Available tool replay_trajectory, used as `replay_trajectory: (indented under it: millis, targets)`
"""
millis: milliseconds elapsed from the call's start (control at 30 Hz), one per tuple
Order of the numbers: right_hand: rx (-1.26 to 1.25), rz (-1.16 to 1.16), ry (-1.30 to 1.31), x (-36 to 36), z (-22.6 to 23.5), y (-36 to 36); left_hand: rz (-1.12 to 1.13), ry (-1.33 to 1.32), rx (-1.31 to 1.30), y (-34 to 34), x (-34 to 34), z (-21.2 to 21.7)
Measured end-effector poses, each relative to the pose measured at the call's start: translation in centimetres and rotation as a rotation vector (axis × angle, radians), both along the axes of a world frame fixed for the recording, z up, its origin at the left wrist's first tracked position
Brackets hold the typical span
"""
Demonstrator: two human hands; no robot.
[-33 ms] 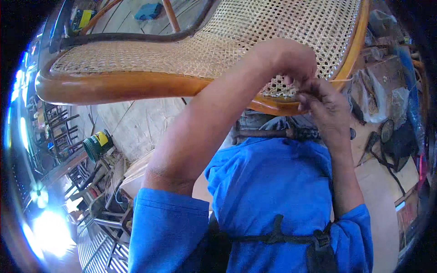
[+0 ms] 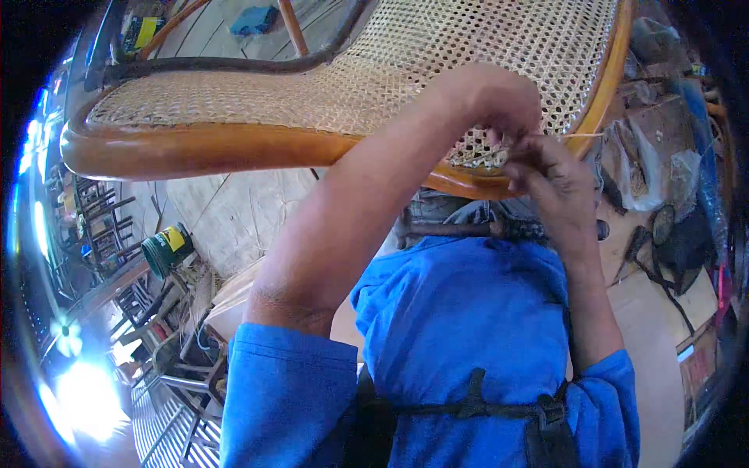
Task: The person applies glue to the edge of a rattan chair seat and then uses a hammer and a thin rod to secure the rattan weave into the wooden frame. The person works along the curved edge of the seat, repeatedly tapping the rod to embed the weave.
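Note:
A curved chair frame of glossy brown wood stretches across the top, filled with open-weave cane webbing. At its near right corner my two hands meet over the webbing's edge. My left hand bends down from above, its fingers curled and partly hidden against the weave. Close beside it, my right hand has thumb and fingers pinched together over the rim. A thin pale cane strand sticks out to the right beside the right hand's knuckles. What lies between the left fingertips is hidden.
A dark rod-like tool lies across my lap below the frame. On the right are a clear plastic bag and a black item with a strap. A green tin lies left, near stacked chair frames. A blue object rests beyond.
My right hand has shifted slightly left, its thumb and fingers changing position at the webbing's edge. The left hand and chair frame stay nearly the same.

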State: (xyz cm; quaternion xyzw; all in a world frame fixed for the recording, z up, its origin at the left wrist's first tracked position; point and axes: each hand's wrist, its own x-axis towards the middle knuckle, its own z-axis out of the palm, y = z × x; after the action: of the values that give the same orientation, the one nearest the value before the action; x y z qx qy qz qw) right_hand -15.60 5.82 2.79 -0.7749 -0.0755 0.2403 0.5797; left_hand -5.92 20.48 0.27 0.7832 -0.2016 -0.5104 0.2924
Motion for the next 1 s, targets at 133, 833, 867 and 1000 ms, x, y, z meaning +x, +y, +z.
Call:
replay_trajectory:
  millis: [133, 833, 867, 1000]
  targets:
    - [-0.210, 0.012, -0.124, -0.5, -0.2, 2.0, -0.042, -0.111, -0.016, 0.1, 0.1, -0.5]
    - [-0.410, 0.117, -0.274, -0.5, -1.7, 4.0, -0.198, -0.266, 0.056, -1.6, 0.7, -2.3]
    - [-0.364, 0.099, -0.232, -0.4, -1.8, 4.0, -0.174, -0.257, 0.075, -1.7, 0.6, -1.7]
    - [-0.327, 0.081, -0.185, -0.4, -1.7, 4.2, -0.197, -0.307, 0.047, -1.7, 0.5, -2.4]
